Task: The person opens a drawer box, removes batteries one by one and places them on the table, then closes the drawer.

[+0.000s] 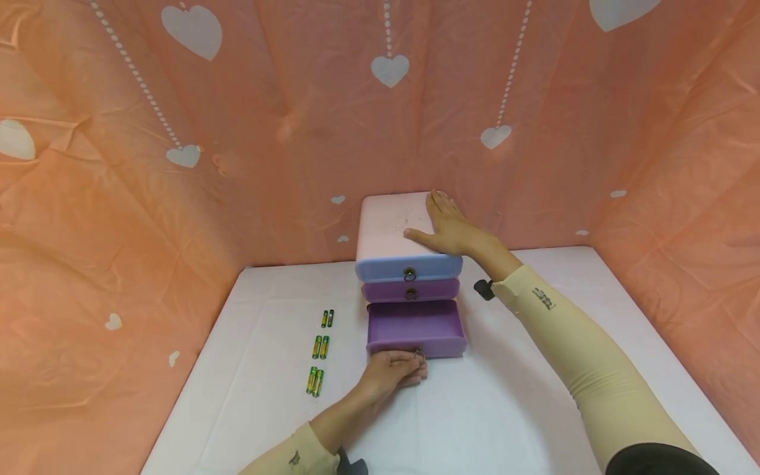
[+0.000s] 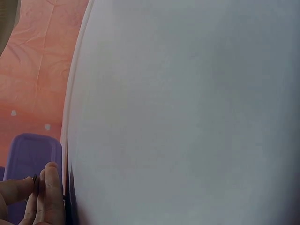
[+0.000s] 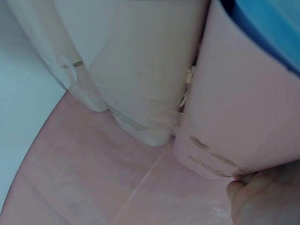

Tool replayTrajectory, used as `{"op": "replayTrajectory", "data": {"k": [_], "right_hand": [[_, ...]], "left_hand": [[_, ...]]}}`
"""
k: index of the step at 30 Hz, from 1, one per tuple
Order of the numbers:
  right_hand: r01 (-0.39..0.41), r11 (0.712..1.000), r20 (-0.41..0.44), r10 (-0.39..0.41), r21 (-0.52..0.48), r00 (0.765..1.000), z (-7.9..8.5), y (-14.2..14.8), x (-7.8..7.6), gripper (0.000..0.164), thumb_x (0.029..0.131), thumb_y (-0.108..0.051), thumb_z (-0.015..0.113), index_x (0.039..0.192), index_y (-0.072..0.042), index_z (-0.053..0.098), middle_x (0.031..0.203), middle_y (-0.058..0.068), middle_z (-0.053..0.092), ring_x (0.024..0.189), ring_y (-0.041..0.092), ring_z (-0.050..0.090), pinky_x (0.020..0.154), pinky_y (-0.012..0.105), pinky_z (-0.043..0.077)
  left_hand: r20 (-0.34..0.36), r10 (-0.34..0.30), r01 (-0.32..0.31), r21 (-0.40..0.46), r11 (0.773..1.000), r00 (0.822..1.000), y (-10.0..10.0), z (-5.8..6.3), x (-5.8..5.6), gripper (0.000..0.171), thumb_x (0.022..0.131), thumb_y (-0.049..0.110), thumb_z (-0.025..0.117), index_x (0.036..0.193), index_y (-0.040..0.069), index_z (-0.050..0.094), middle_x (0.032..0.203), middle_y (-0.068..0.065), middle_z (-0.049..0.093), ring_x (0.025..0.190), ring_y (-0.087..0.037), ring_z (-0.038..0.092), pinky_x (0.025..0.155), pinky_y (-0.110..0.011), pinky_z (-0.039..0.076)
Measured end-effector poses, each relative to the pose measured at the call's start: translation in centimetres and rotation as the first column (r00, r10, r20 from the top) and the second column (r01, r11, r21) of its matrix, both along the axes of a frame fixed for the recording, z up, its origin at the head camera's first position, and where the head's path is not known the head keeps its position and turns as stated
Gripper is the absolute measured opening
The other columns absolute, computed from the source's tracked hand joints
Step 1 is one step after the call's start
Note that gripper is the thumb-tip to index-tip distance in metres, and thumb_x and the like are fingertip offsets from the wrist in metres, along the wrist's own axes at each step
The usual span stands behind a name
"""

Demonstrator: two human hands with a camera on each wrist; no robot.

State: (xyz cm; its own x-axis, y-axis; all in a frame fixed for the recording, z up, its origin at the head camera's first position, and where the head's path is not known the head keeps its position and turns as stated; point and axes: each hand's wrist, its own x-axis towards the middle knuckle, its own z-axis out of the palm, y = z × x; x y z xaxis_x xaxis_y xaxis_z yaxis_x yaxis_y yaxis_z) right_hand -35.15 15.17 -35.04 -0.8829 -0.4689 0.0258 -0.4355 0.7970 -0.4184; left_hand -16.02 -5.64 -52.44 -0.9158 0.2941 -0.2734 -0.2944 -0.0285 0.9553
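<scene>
A small three-tier drawer cabinet (image 1: pixel 388 221) with a pink top stands by the back wall. Its bottom purple drawer (image 1: pixel 446 348) is pulled out, and the inside shows bare. My left hand (image 1: pixel 386 375) is at that drawer's front, thumb and fingers pinching its ring pull (image 2: pixel 34 180). On the cabinet's top lies my right hand (image 1: pixel 448 229), fingers stretched out and thumb spread. In the right wrist view part of this hand (image 3: pixel 265 197) shows at the edge of the pink casing (image 3: pixel 248 103). The blue top drawer (image 1: pixel 380 269) and purple middle drawer (image 1: pixel 386 290) are closed.
Left of the cabinet, several green-and-yellow batteries lie in pairs on the white table: a small pair (image 1: pixel 327 318), a middle pair (image 1: pixel 320 347) and a near pair (image 1: pixel 315 381). An orange cloth (image 1: pixel 309 132) with white hearts hangs behind and at both sides.
</scene>
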Motion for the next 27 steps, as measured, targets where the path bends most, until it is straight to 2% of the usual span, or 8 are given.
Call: {"op": "replayTrajectory", "data": {"k": [12, 20, 27], "right_hand": [[-0.001, 1.0, -0.004, 0.001, 0.011, 1.0, 0.0, 0.0, 0.0, 0.109, 0.105, -0.065, 0.049, 0.166, 0.008, -0.004, 0.176, 0.027, -0.013, 0.164, 0.037, -0.014, 0.133, 0.05, -0.007], [-0.006, 1.0, -0.003, 0.006, 0.012, 1.0, 0.1, -0.1, 0.0, 0.109, 0.105, -0.064, 0.05, 0.166, 0.008, -0.005, 0.176, 0.027, -0.013, 0.164, 0.038, -0.015, 0.133, 0.051, -0.008], [-0.002, 1.0, 0.001, 0.002, 0.008, 1.0, 0.1, -0.1, 0.0, 0.111, 0.105, -0.066, 0.05, 0.167, 0.007, -0.005, 0.176, 0.026, -0.012, 0.164, 0.038, -0.014, 0.133, 0.05, -0.007]], "left_hand": [[-0.018, -0.007, 0.007, -0.011, 1.0, 1.0, -0.2, 0.0, -1.3, 0.026, 0.106, 0.006, 0.066, 0.124, -0.014, 0.07, 0.116, -0.027, 0.076, 0.104, -0.028, 0.079, 0.091, -0.034, 0.064], [-0.065, -0.024, 0.022, -0.028, 0.999, 0.998, -0.3, 0.1, -2.1, 0.028, 0.107, 0.005, 0.064, 0.125, -0.017, 0.068, 0.117, -0.029, 0.076, 0.105, -0.028, 0.079, 0.091, -0.034, 0.064], [-0.07, -0.001, 0.0, -0.019, 1.0, 0.998, -0.2, 0.0, -2.9, 0.027, 0.107, 0.002, 0.064, 0.124, -0.018, 0.068, 0.117, -0.03, 0.075, 0.102, -0.027, 0.079, 0.09, -0.035, 0.064]]}}
